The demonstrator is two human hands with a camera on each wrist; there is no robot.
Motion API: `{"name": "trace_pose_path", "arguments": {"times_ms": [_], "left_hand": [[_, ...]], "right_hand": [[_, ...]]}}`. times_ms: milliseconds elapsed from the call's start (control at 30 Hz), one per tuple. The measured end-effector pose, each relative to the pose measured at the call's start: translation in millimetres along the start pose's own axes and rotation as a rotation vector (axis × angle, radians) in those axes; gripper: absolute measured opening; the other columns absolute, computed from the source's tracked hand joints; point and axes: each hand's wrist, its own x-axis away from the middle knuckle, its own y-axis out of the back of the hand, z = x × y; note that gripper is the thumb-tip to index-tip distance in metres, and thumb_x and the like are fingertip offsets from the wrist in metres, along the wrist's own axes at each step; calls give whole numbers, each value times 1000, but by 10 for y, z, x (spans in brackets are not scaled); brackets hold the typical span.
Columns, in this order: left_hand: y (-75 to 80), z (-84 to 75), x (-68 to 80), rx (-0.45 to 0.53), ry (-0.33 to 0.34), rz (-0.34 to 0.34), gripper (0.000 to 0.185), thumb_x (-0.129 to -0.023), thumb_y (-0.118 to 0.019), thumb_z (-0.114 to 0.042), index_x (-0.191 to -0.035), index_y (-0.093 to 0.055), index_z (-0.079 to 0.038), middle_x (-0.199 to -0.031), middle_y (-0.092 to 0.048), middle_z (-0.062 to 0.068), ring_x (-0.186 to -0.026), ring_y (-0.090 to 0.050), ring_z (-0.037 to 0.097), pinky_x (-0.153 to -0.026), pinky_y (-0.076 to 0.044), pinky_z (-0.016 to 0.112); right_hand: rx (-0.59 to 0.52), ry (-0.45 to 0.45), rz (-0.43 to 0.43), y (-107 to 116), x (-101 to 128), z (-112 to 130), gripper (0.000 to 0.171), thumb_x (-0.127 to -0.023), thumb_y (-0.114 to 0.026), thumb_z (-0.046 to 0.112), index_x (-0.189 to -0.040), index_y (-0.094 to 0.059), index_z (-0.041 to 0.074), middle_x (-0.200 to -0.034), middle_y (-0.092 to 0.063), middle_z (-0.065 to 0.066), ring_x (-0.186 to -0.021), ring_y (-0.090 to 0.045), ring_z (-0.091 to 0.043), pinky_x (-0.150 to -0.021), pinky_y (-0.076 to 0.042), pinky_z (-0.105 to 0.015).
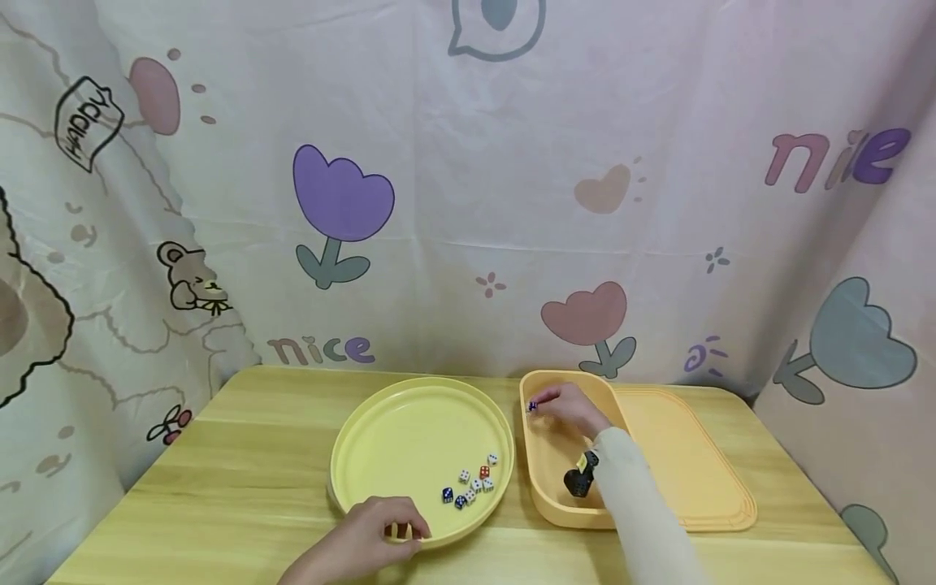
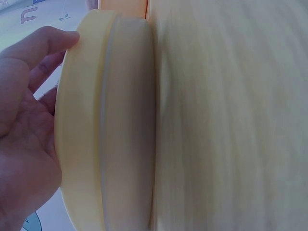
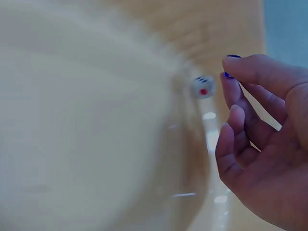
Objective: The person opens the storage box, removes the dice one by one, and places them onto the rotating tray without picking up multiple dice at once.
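Note:
My left hand point(image 1: 373, 532) grips the near rim of a round yellow tray point(image 1: 395, 422); in the left wrist view the thumb point(image 2: 53, 41) and fingers lie along its edge. Blue, white and red dice gather at the tray's right side, among them a red die point(image 1: 485, 471) and a blue die point(image 1: 448, 494). My right hand point(image 1: 574, 406) is at the back left of an orange bin point(image 1: 537, 479), pinching a blue die point(image 3: 228, 75) between thumb and finger, mostly hidden by them. Just beside these fingertips in the right wrist view is a blurred white die point(image 3: 203, 87).
An orange lid-like panel point(image 1: 687, 463) lies flat right of the bin. A black wrist camera point(image 1: 581, 475) sits by the right sleeve point(image 1: 643, 504), above the bin. Wooden tabletop point(image 1: 219, 479) extends left of the tray. A printed curtain point(image 1: 468, 203) hangs behind the table.

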Motion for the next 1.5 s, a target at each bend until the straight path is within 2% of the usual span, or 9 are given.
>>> {"name": "trace_pose_path", "arguments": {"times_ms": [233, 400, 633, 800, 1100, 1300, 1500], "left_hand": [[15, -10, 4, -6, -9, -3, 12, -87, -71, -9, -92, -69, -20, -84, -63, -14, -75, -50, -3, -63, -45, 20], [14, 4, 18, -15, -27, -9, 13, -86, -71, -9, -93, -69, -20, -84, -63, -13, -76, -50, -3, -63, -45, 20], [4, 15, 16, -17, -34, -16, 14, -86, -70, -9, -93, -69, -20, -85, -61, -17, -76, -50, -3, -63, -44, 20], [-3, 8, 6, -2, -27, -9, 14, -86, -70, -7, -93, -69, -19, -85, -63, -14, -76, -50, -3, -63, -45, 20], [-6, -8, -8, -11, -43, -21, 14, -86, -70, -7, -92, -69, -19, -85, -61, -17, -75, -51, -3, -62, -45, 20], [-13, 1, -16, -7, -46, -21, 13, -87, -70, -7, -92, -69, -19, -85, -61, -17, -75, -51, -3, -62, -45, 20], [-5, 6, -26, -9, -46, -19, 12, -87, -70, -8, -92, -69, -19, -85, -61, -17, -75, -51, -3, -62, -45, 20]], "right_hand": [[43, 52, -100, 70, 74, 212, 18, -81, -72, 5, -98, -71, -2, -90, -68, -5, -82, -57, -15, -74, -47, -31], [-1, 73, -133, 27, 168, 428, 17, -83, -71, 6, -99, -71, -2, -94, -68, -6, -87, -58, -16, -80, -47, -34], [-46, 192, -229, -105, 334, 674, 10, -82, -71, 2, -91, -71, -2, -81, -67, -5, -76, -56, -16, -68, -46, -29], [-26, 213, -303, -195, 436, 706, 9, -80, -72, 2, -89, -73, 2, -80, -66, -2, -75, -53, -17, -63, -44, -27], [3, 290, -306, -437, 709, 763, 11, -80, -73, 3, -91, -75, 4, -83, -67, -1, -78, -55, -16, -66, -47, -27], [36, 301, -239, -627, 862, 749, 13, -79, -76, 2, -91, -74, 4, -84, -65, 0, -76, -54, -15, -65, -47, -26], [68, 290, -186, -722, 912, 761, 14, -81, -76, 4, -94, -73, 7, -87, -64, 2, -80, -53, -16, -70, -46, -28]]}}
